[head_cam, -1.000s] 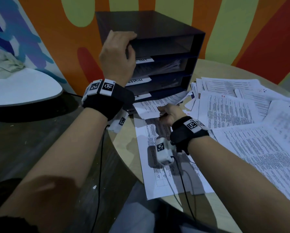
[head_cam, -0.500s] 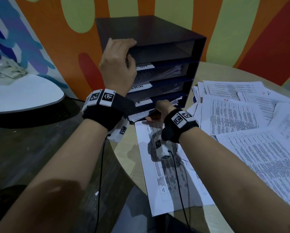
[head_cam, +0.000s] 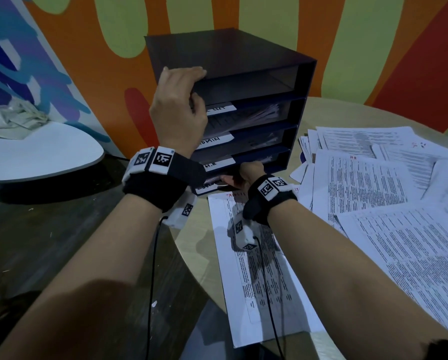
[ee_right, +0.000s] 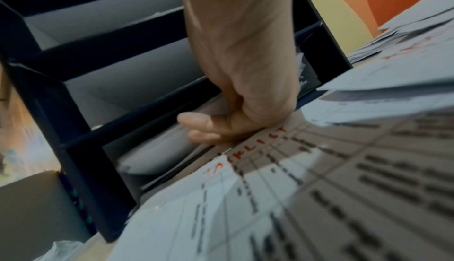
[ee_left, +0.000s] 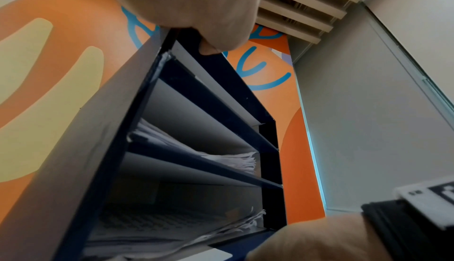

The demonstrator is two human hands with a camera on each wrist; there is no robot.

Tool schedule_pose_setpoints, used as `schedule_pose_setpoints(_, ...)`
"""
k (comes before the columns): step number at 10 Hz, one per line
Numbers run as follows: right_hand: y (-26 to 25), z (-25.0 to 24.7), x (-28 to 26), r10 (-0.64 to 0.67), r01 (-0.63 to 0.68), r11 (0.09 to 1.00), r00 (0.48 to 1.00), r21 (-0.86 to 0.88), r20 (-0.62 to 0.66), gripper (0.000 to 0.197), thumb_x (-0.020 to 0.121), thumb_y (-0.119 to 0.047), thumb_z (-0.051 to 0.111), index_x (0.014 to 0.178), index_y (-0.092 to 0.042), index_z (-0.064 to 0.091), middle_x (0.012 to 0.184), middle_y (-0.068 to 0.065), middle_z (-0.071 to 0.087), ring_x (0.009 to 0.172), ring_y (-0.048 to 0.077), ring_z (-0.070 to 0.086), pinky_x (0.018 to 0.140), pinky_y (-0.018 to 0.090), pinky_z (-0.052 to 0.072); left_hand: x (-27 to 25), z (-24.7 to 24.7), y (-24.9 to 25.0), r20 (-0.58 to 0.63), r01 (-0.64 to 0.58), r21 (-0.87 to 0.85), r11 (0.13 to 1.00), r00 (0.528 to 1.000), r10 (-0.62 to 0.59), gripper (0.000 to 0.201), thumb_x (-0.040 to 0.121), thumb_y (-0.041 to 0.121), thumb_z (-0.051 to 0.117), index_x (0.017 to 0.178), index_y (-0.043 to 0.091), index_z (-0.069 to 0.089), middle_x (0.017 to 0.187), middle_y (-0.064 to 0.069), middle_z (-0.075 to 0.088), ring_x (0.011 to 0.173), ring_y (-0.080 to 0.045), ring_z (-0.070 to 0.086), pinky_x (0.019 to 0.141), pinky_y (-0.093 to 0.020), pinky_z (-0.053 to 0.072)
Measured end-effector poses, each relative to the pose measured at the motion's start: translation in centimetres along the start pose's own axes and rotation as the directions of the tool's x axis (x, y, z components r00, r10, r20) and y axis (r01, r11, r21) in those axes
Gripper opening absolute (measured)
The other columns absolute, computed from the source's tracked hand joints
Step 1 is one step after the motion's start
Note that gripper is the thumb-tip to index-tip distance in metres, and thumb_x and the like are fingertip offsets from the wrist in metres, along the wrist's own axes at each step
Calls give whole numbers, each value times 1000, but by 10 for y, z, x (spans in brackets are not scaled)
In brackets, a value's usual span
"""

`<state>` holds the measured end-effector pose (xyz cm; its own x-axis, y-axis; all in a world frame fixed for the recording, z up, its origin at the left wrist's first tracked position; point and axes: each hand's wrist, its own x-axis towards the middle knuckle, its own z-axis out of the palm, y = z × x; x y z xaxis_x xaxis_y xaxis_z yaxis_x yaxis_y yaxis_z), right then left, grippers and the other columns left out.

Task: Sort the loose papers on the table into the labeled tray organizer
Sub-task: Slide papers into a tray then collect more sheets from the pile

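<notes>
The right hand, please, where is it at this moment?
In the head view the right hand is at the mouth of the tray organizer's bottom slot, right of the left wrist, above a printed sheet.

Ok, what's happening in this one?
A person is filing papers into a dark tray organizer. The left hand grips its top front edge, steadying it. The right hand is at the bottom slot, pushing a sheet in. Many loose papers lie on the round table, unsorted.
</notes>
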<state>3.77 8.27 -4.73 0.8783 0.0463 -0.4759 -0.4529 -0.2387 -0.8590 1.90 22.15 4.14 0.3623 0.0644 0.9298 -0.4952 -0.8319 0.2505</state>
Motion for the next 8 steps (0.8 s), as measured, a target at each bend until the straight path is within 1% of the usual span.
schedule_pose_setpoints(1,11,-1,18,76,-59,677,997,734,11,39,101,-8,34,139,4,37,131,28,54,91,28,68,57,28,57,0,1,1,-9,5,7,1000,1000,-5,40,76,-1,48,107,12,70,109,1,70,107,-17,60,108,-42,39)
schedule_pose_setpoints(2,16,-10,19,131,-112,642,991,759,35,47,85,6,26,132,4,31,106,46,56,78,49,68,55,40,58,0,3,3,-23,14,5,1000,1000,-14,40,76,-1,49,106,12,71,108,1,71,106,-18,62,109,-40,38)
schedule_pose_setpoints(3,17,-18,10,91,-109,685,994,721,63,32,80,10,30,110,3,40,104,46,56,81,50,68,60,44,59,0,2,3,-30,12,8,1000,999,-11,39,76,-2,50,106,11,71,107,1,71,106,-19,62,109,-39,38)
schedule_pose_setpoints(4,19,-16,12,70,-98,781,995,617,70,23,89,11,42,111,7,42,89,40,62,77,45,70,66,44,60,1,3,3,-28,11,11,1000,1000,-11,39,75,-2,50,105,11,71,107,1,71,105,-19,62,108,-39,39)
schedule_pose_setpoints(5,14,-6,13,102,-83,778,995,623,5,27,94,14,38,119,4,34,101,42,58,72,42,71,63,40,61,1,3,3,-27,8,10,1000,1000,-8,39,75,-2,49,105,11,71,107,1,71,105,-19,62,109,-39,38)
schedule_pose_setpoints(6,12,0,20,23,22,877,996,479,-88,27,103,-8,38,126,5,45,132,27,53,93,30,67,66,26,57,1,3,2,-27,-10,0,1000,1000,10,40,75,-3,50,106,11,71,108,-1,71,106,-19,62,107,-43,39)
schedule_pose_setpoints(7,10,10,9,-7,5,1000,974,-9,-225,50,98,-56,36,91,-13,60,119,6,65,111,21,62,84,23,47,-1,3,0,-29,-22,0,1000,999,22,41,74,-4,50,107,10,70,109,-2,70,106,-19,61,107,-45,39)
schedule_pose_setpoints(8,13,8,19,-122,60,955,971,-289,-203,61,94,-67,29,107,-18,64,112,2,67,107,20,63,78,25,40,-1,4,-1,-31,-35,16,999,999,35,42,73,-6,50,107,9,70,109,-3,71,105,-19,61,106,-45,39)
